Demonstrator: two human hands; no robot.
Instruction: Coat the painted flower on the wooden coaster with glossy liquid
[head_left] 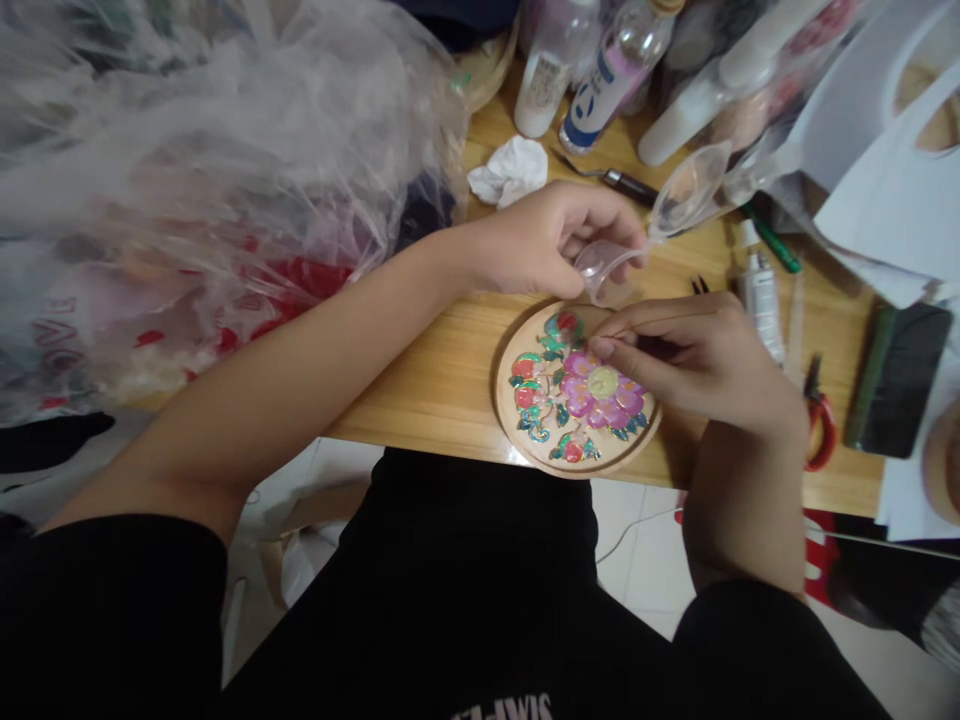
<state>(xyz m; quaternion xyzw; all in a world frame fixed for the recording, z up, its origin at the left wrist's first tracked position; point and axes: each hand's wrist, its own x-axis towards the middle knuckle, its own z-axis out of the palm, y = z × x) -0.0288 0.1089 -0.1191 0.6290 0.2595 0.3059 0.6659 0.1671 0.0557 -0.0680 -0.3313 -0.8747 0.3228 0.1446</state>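
Note:
My left hand (581, 240) holds a small clear plastic cup (598, 268) tilted over the far edge of a round wooden plaque. A clear oval lid (686, 190) stands out to the right of the cup and looks joined to it. The plaque (514, 425) lies near the table's front edge, bearing a raised gold-outlined flower design (602, 385) in pink, red, green and blue. Above its right side is my right hand (675, 355), thumb and forefinger pinched together just over the large pink flower. What sits in that pinch, if anything, I cannot make out.
Several bottles (607, 80) stand at the back, with a crumpled tissue (511, 170) and a dark-handled tool (628, 186) before them. Rightward lie a white tube (763, 305), red-handled pliers (821, 430) and a dark phone (896, 380). Plastic bags (225, 180) crowd the left.

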